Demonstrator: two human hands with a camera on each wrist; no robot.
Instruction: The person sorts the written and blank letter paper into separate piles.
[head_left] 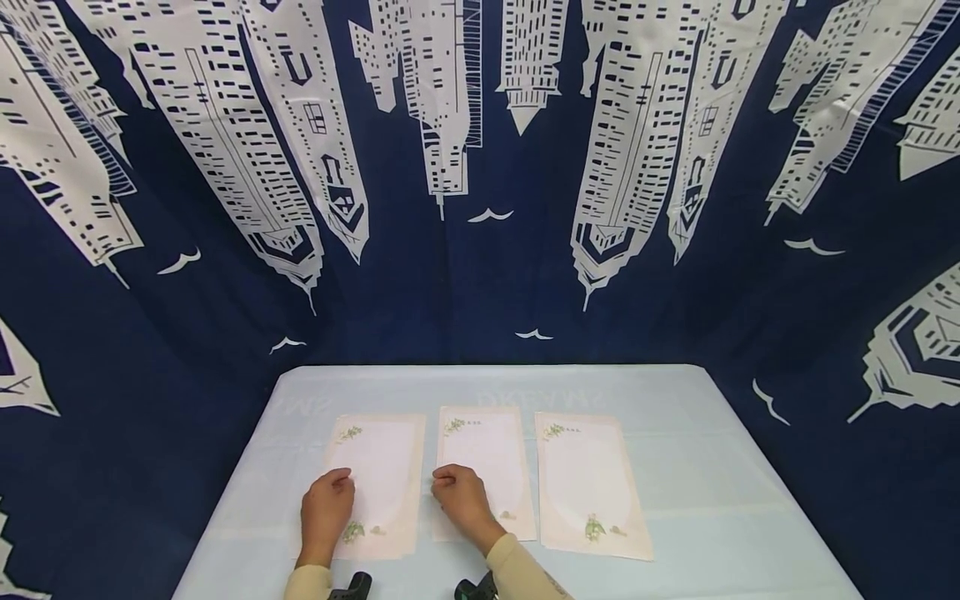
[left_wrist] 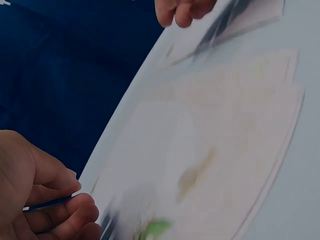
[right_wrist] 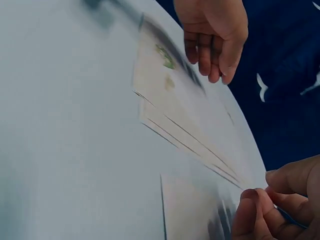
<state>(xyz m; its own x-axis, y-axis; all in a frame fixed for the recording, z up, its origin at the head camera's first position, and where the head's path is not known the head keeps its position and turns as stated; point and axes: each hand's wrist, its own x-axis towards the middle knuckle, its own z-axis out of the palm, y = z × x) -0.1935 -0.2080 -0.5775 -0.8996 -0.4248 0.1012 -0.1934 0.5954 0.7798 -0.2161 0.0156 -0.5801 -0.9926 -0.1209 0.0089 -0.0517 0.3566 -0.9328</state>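
Note:
Three pale pink stationery stacks with leafy floral corners lie in a row. Over the lower left edge of the left stack (head_left: 384,475) hovers my left hand (head_left: 327,508), fingers loosely bent and nothing visible in them. My right hand (head_left: 463,498) is above the left side of the middle stack (head_left: 498,467), its fingers curled loosely with the thumb close to them. In the right wrist view, the left hand (right_wrist: 212,40) hangs with relaxed fingers; the right hand (right_wrist: 280,205) shows no object in its fingertips. The right stack (head_left: 588,483) is untouched by either hand.
A pale cloth covers the table (head_left: 712,483), with faint mirrored lettering near its far edge. Dark blue curtain (head_left: 465,292) printed with white upside-down buildings and birds stands behind and at both sides. Black wrist devices (head_left: 360,585) show at the bottom edge.

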